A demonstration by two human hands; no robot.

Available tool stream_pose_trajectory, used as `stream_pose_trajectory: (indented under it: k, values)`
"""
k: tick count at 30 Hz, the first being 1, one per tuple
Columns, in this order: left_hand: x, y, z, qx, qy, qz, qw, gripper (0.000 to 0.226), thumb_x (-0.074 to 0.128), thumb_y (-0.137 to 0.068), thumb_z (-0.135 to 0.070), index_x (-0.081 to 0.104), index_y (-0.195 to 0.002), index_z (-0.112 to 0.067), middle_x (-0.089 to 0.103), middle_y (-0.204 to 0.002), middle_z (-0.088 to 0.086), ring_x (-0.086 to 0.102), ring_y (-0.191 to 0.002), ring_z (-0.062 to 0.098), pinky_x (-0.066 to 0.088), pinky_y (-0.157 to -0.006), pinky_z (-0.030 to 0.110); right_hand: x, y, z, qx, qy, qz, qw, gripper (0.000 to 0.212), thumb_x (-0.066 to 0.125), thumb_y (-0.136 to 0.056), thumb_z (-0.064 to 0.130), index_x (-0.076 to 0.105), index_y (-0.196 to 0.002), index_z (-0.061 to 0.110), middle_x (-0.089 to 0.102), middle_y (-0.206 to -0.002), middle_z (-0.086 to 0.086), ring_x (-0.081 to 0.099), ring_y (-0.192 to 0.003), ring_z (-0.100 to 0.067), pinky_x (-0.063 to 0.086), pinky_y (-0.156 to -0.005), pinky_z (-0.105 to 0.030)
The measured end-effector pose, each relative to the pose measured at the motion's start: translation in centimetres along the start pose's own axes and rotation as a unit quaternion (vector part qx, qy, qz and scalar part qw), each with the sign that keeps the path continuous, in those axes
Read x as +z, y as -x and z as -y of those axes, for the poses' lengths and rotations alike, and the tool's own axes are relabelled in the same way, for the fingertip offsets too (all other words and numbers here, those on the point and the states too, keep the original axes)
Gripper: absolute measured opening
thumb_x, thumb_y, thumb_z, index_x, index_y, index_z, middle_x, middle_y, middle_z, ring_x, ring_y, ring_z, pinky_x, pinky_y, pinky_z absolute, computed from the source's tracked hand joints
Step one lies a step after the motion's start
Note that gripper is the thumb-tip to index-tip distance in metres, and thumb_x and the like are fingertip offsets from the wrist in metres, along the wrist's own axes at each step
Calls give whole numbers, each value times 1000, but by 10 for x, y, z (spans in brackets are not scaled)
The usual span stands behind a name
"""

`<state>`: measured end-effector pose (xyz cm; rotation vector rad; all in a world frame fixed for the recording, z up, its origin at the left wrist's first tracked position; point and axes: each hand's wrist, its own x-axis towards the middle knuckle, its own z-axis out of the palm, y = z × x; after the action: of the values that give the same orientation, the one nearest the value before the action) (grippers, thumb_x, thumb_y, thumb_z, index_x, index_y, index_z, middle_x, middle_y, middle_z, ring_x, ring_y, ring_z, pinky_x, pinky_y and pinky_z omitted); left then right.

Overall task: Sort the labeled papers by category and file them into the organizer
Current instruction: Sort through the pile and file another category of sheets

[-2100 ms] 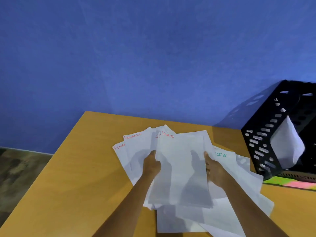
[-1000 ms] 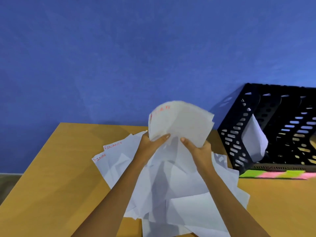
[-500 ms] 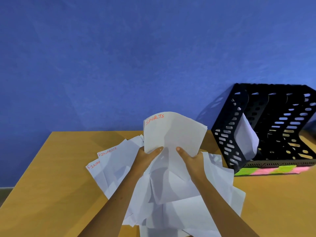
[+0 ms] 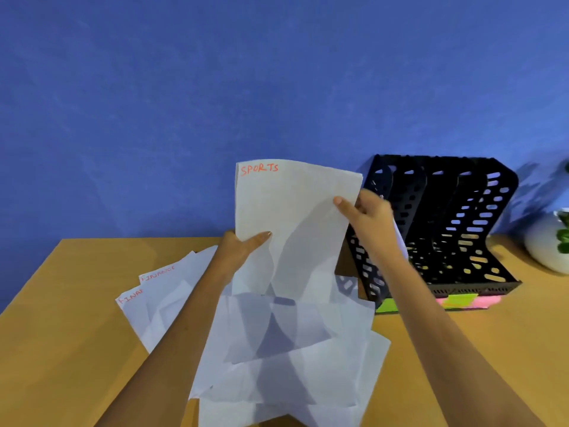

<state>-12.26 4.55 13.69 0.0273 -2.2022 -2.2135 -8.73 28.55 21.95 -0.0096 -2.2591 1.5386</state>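
White "SPORTS"-labelled paper sheet (image 4: pixel 289 217) upright left of the black perforated plastic organizer (image 4: pixel 446 223), pinched by left hand (image 4: pixel 240 248) and right hand (image 4: pixel 366 214).

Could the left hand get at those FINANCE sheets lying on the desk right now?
Probably not yet: the left hand is pinching the SPORTS sheet. The FINANCE sheets lie uncovered just beside its forearm, so nothing else blocks them.

Light is even and moderately bright, casting soft grey shadows on the papers (image 4: pixel 286 340) below both hands. The right hand (image 4: pixel 368 215) is slightly motion-blurred. Wide-angle distortion bends the table (image 4: pixel 61 334) edges.
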Motion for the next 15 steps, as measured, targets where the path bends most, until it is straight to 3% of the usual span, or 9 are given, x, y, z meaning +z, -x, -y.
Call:
stream_pose_trajectory:
  k: [2,3,6,7,10,12,13,15]
  values:
    - [13,1,-8,-6,-11,4,1000,33,82,-71,-30,65,-100,-31,68,-97,-19,63,-96,6,47,-76,17,-32,-17,16,-43,74,9,996,38,66,-87,31,64,-88,-6,69,-82,-25,67,-73,-34,57,-66,-41]
    - [23,2,-11,-6,-13,4,1000,32,82,-71,-30,66,-98,-31,68,-96,-19,63,-95,5,47,-77,18,-49,-22,24,-58,112,22,992,41,66,-86,32,62,-82,-8,66,-75,-27,62,-64,-35,50,-59,-33]
    - [50,9,-23,14,-10,1,1000,25,83,-70,-33,66,-88,-38,69,-89,-26,63,-89,-4,47,-73,13,-90,-28,43,-92,177,46,979,38,67,-86,29,62,-71,-5,59,-53,-12,47,-42,-8,36,-45,-14]
    - [57,10,-26,21,-8,1,1000,24,82,-69,-36,66,-88,-38,71,-89,-25,65,-89,-4,48,-75,14,-100,-28,48,-102,191,41,976,38,67,-86,28,61,-67,-5,58,-50,-6,47,-39,-6,34,-42,-9]
    - [83,14,-31,23,13,32,999,23,78,-68,-47,71,-83,-31,74,-91,-15,70,-85,6,49,-79,24,-139,-27,58,-116,208,20,971,36,66,-86,27,60,-66,-2,60,-50,-4,53,-39,-4,39,-44,-10]
    - [102,18,-30,16,9,51,999,35,75,-69,-52,63,-75,-20,63,-76,-1,58,-69,18,43,-71,28,-171,-30,63,-121,223,4,967,32,66,-85,28,62,-67,2,62,-52,-5,54,-39,-4,40,-45,-11]
    - [111,21,-27,12,7,58,998,32,73,-74,-49,62,-72,-19,55,-69,0,51,-64,17,43,-66,27,-188,-31,64,-123,228,-3,966,30,66,-85,30,62,-65,7,62,-53,-3,53,-38,-2,41,-44,-11]
    - [134,24,-15,6,10,71,997,22,66,-86,-34,69,-67,-24,60,-59,-8,55,-55,7,49,-57,21,-225,-31,67,-128,234,-17,964,28,67,-82,33,63,-63,13,62,-50,3,52,-35,1,41,-42,-12]
